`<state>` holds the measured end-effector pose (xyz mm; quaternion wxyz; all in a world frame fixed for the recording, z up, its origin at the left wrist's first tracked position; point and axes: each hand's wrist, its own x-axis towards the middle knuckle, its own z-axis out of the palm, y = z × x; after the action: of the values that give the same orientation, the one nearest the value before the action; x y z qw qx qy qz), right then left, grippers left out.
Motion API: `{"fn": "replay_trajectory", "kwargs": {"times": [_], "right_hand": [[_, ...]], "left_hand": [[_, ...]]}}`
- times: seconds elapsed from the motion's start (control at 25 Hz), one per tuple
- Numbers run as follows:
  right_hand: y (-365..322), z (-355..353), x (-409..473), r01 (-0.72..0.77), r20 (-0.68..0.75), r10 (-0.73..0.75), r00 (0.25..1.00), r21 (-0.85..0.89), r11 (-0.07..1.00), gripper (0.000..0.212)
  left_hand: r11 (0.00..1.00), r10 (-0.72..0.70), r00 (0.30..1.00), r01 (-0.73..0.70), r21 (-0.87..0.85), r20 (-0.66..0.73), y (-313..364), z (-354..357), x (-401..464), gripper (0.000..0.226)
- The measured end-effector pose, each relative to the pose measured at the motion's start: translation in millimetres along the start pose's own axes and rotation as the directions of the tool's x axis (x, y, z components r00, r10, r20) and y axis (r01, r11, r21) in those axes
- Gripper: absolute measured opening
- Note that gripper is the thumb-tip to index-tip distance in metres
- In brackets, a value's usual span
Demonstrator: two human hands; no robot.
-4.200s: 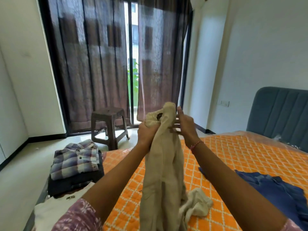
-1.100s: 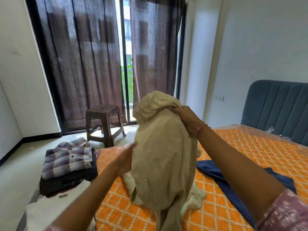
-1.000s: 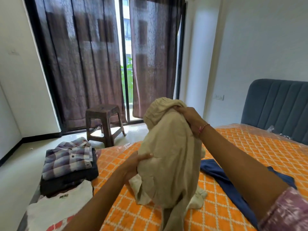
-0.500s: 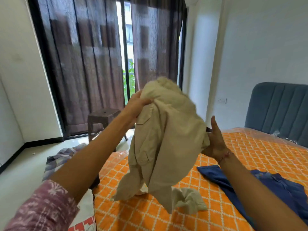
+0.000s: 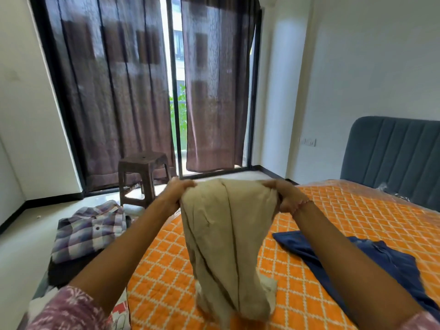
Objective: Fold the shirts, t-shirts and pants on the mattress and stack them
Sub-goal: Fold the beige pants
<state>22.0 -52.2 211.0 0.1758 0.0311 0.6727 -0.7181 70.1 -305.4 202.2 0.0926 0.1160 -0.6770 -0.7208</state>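
Observation:
Beige pants (image 5: 226, 239) hang spread out in front of me above the orange quilted mattress (image 5: 333, 225). My left hand (image 5: 177, 192) grips the left end of the waistband and my right hand (image 5: 287, 195) grips the right end, pulling it flat between them. The legs hang down and their lower ends touch the mattress. A blue garment (image 5: 371, 260) lies unfolded on the mattress to the right. At the left edge sits a stack with a folded plaid shirt (image 5: 88, 232) on top of a dark folded piece (image 5: 64, 270). A white garment (image 5: 120, 313) lies nearer me.
A brown plastic stool (image 5: 144, 177) stands on the floor beyond the mattress, before dark curtains (image 5: 114, 91) and a glass door. A blue padded headboard (image 5: 392, 158) rises at the right. Clear plastic (image 5: 390, 191) lies near the headboard.
The bunched pants were shaken out and now hang flat. My hands moved apart to the two ends of the waistband and lowered.

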Motion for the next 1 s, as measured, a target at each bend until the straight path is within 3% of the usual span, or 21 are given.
{"fn": "replay_trajectory", "kwargs": {"times": [0.04,0.08,0.12,0.16,0.2,0.24,0.28,0.32,0.36,0.4,0.44,0.52,0.6,0.68,0.76,0.88,0.92,1.0], "right_hand": [[-11.7,-5.4,-1.0,0.051,0.000,-0.052,0.999,0.149,0.988,0.017],[-23.1,-8.9,-2.2,0.111,0.003,-0.118,0.993,0.303,0.946,0.023],[-29.2,-9.5,-3.0,0.174,0.006,-0.191,0.982,0.390,0.904,0.026],[-33.5,-8.3,-4.2,0.213,0.047,-0.248,0.968,0.379,0.901,0.026],[-33.4,-7.3,-6.2,0.224,0.063,-0.247,0.967,0.255,0.941,0.027],[-35.3,-8.2,-8.3,0.188,0.062,-0.190,0.980,0.047,0.981,0.028],[-43.4,-10.4,-8.2,0.141,0.036,-0.139,0.990,-0.078,0.987,0.022],[-53.3,-12.3,-11.4,0.095,0.031,-0.093,0.995,-0.079,0.992,0.013],[-64.8,-14.1,-12.3,0.092,0.021,-0.092,0.996,0.008,0.996,0.016],[-74.9,-14.3,-11.8,0.139,0.019,-0.142,0.990,0.137,0.981,0.024],[-82.2,-11.9,-7.9,0.205,0.000,-0.212,0.977,0.263,0.943,0.029],[-85.8,-5.8,-5.8,0.234,0.008,-0.246,0.969,0.286,0.929,0.031],[-85.9,-7.2,-10.8,0.120,0.057,-0.124,0.991,0.073,0.990,0.020],[-97.5,-17.1,-14.0,0.147,0.082,-0.145,0.986,-0.018,0.989,0.015],[-101.3,-24.9,-12.6,0.237,0.094,-0.248,0.964,0.117,0.964,0.023],[-74.7,-30.0,-6.5,0.149,0.084,-0.148,0.985,-0.001,0.989,0.025],[-68.4,-31.6,-5.4,0.127,0.069,-0.126,0.990,-0.008,0.992,0.024],[-72.1,-30.4,-6.9,0.198,0.051,-0.207,0.977,0.135,0.971,0.027]], "left_hand": [[0.976,-0.044,0.998,0.050,-0.214,0.033,6.4,-2.6,1.6,0.014],[0.913,-0.014,0.996,0.051,-0.404,0.092,13.1,-0.8,-3.2,0.031],[0.878,0.070,0.991,-0.008,-0.478,0.112,19.1,2.3,-3.1,0.033],[0.887,0.138,0.985,-0.075,-0.456,0.105,26.6,8.6,-4.5,0.034],[0.936,0.184,0.979,-0.149,-0.320,0.084,29.4,16.7,-8.8,0.064],[0.977,0.138,0.987,-0.121,-0.178,0.085,29.8,22.1,-9.3,0.088],[0.984,0.176,0.984,-0.176,-0.020,-0.003,35.9,21.3,-5.9,0.093],[0.989,0.148,0.988,-0.148,0.012,-0.038,49.0,18.9,2.7,0.079],[0.989,0.126,0.991,-0.129,-0.074,-0.041,67.7,17.0,2.6,0.052],[0.986,0.084,0.996,-0.081,-0.144,0.015,82.3,14.0,3.8,0.025],[0.978,0.049,0.994,-0.029,-0.204,0.094,92.0,13.2,1.3,0.014],[0.988,0.114,0.978,-0.092,-0.127,0.177,98.3,12.5,2.7,0.019],[0.989,0.095,0.981,-0.113,0.096,0.170,97.4,12.7,1.1,0.026],[0.989,0.147,0.974,-0.143,-0.035,0.171,97.2,16.2,4.0,0.018],[0.949,0.249,0.964,-0.224,-0.223,0.089,98.0,22.9,2.2,0.016],[0.959,0.284,0.958,-0.284,-0.002,0.034,86.8,29.1,6.1,0.028],[0.964,0.265,0.964,-0.266,0.001,0.027,83.0,27.7,7.3,0.027],[0.951,0.291,0.956,-0.286,-0.118,0.025,82.0,19.0,6.1,0.016]]}}
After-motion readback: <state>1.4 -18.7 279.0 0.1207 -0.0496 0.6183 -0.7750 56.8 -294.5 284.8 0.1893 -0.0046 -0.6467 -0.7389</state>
